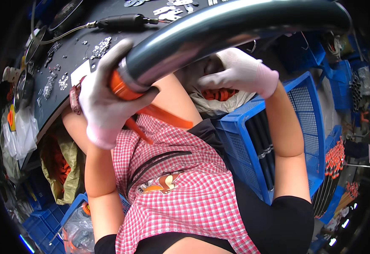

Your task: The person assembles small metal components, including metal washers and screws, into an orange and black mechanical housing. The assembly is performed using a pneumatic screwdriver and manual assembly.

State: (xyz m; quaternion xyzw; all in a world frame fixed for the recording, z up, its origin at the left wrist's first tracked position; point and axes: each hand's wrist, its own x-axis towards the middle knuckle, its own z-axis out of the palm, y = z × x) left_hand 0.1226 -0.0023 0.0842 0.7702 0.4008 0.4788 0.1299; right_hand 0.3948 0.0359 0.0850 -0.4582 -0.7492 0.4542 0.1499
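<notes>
A thick, glossy dark tube [185, 51] rises from the left and curves across the top toward the right. My left hand [104, 93], in a white glove with grey-coated fingers, wraps round its orange end piece [123, 86], just below a silver ring [128, 74]. Orange prongs [166, 116] stick out below that hand, above my lap. My right hand [242, 72], gloved the same way, is under the tube with its thumb and fingers apart. Beneath it a pale sack [212, 108] holds orange parts [219, 94]. Some right fingertips are partly hidden.
The dark workbench [77, 59] carries small metal hardware [101, 47] and a black power screwdriver [123, 20]. At my right a blue crate [235, 122] holds dark tubes [262, 148]. A yellowish sack [62, 169] with orange parts stands at lower left.
</notes>
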